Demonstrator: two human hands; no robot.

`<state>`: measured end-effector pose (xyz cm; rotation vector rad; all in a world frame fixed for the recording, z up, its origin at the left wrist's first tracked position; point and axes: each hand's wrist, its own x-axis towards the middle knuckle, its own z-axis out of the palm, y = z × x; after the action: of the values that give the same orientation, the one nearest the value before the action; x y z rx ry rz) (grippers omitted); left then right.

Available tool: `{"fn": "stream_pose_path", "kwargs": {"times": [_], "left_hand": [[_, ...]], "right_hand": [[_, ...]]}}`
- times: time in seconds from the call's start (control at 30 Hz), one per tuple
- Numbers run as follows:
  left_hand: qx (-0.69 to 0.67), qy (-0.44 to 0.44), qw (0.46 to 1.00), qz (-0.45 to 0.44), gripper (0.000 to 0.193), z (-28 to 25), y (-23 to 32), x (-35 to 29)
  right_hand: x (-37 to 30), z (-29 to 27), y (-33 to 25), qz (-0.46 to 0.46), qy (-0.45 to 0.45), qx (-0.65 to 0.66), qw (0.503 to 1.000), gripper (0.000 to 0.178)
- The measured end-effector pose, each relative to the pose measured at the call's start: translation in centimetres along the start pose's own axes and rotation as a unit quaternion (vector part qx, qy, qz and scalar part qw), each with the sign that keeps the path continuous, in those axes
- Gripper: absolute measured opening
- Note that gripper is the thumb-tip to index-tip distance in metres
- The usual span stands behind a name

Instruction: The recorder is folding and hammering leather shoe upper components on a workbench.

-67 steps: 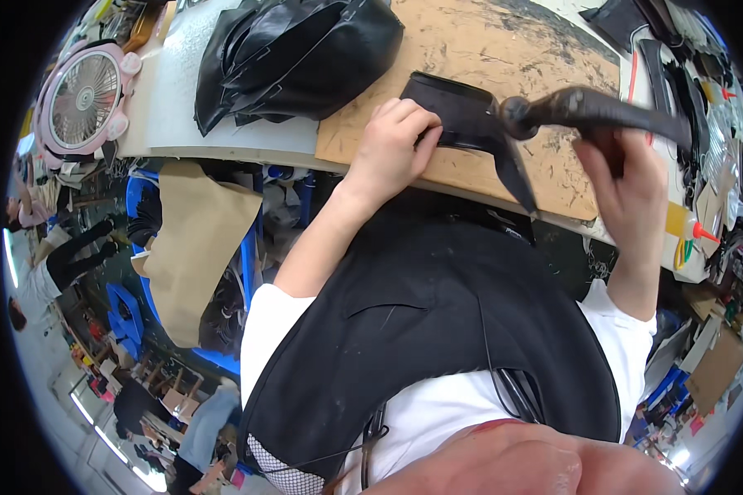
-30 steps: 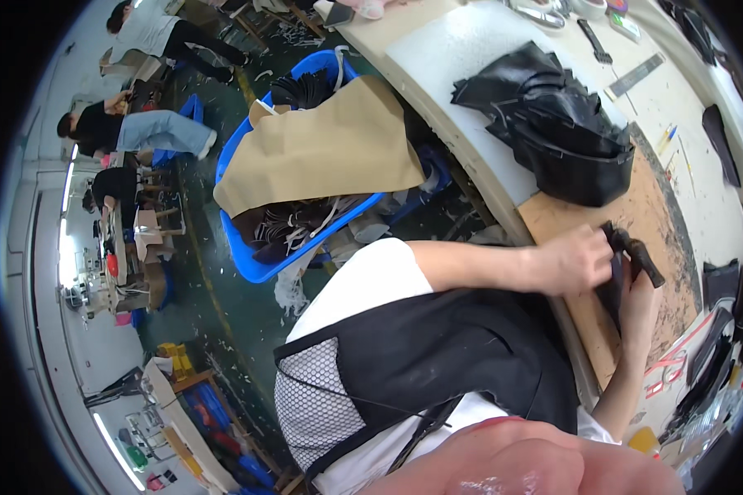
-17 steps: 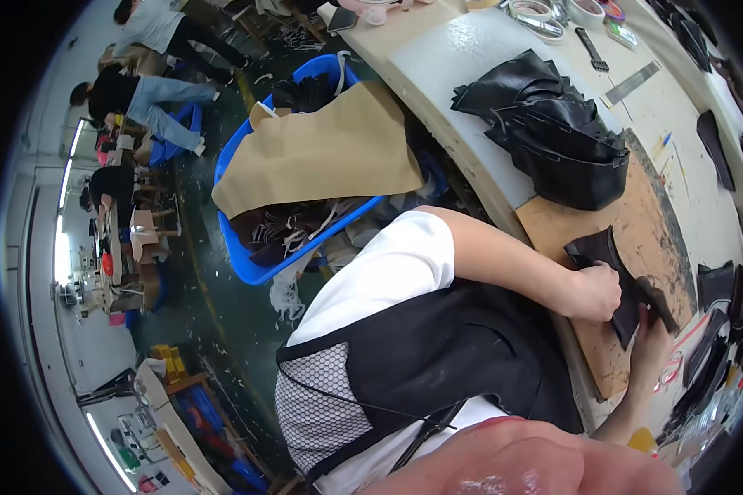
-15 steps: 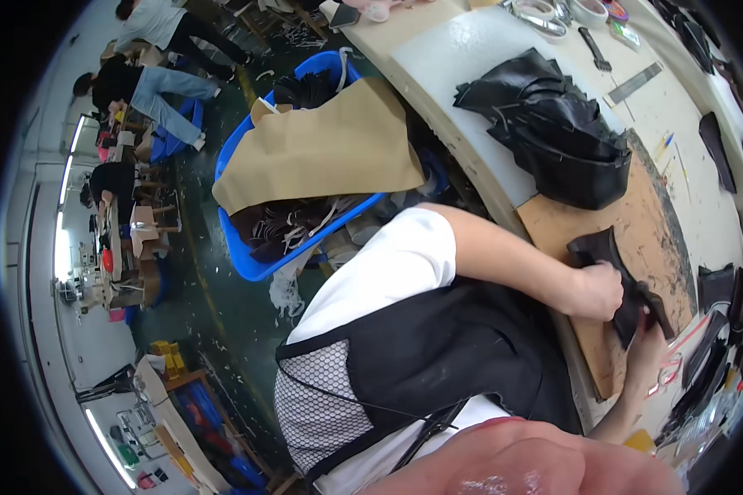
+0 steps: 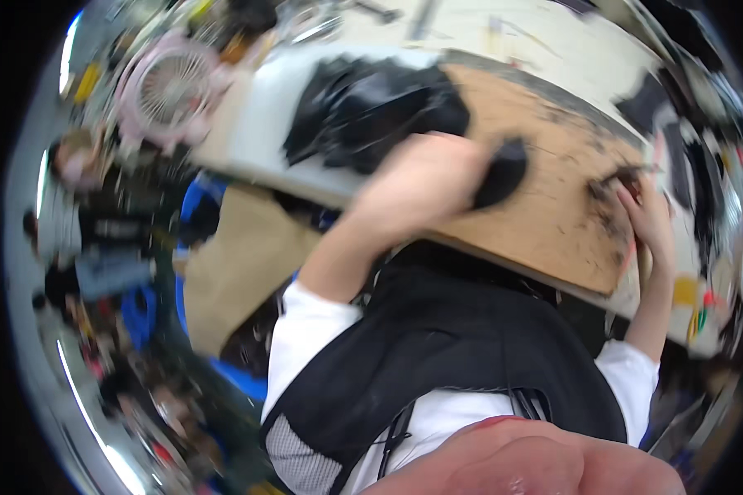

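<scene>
Smeared by motion, my left hand (image 5: 425,177) is closed over the near left part of the brown board (image 5: 545,239). A small black leather piece (image 5: 504,173) sticks out at its right side, gripped by the fingers. To its left lies a heap of shiny black leather pieces (image 5: 363,107) on a white sheet (image 5: 260,132). At the board's right end my right hand (image 5: 648,214) has its fingers closed round a small dark thing (image 5: 623,176), too blurred to name.
A pink fan (image 5: 173,89) stands at the table's far left. Below it is a blue bin (image 5: 194,198) with a tan sheet (image 5: 243,256) over it. Dark leather strips (image 5: 702,181) and other clutter line the right side. People are at the far left.
The view has swung round. My hands, together at the dark leather piece before, are now apart: the left near the heap with a black piece, the right at the board's right end.
</scene>
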<state>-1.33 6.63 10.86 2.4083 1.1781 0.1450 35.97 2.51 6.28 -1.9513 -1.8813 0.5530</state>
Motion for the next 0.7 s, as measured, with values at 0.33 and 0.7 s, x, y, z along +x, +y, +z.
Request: {"fn": "stream_pose_path", "kwargs": {"times": [0.33, 0.7], "left_hand": [[0.106, 0.225, 0.959, 0.134, 0.052, 5.8, 0.0, 2.6], [-0.093, 0.136, 0.978, 0.13, 0.039, 9.5, -1.1, 4.8]], "right_hand": [[15.3, -2.7, 5.9, -0.009, 0.124, -0.094, 0.988, 0.027], [37.5, 4.8, 4.5, -0.155, 0.277, -0.331, 0.888, 0.019]]}}
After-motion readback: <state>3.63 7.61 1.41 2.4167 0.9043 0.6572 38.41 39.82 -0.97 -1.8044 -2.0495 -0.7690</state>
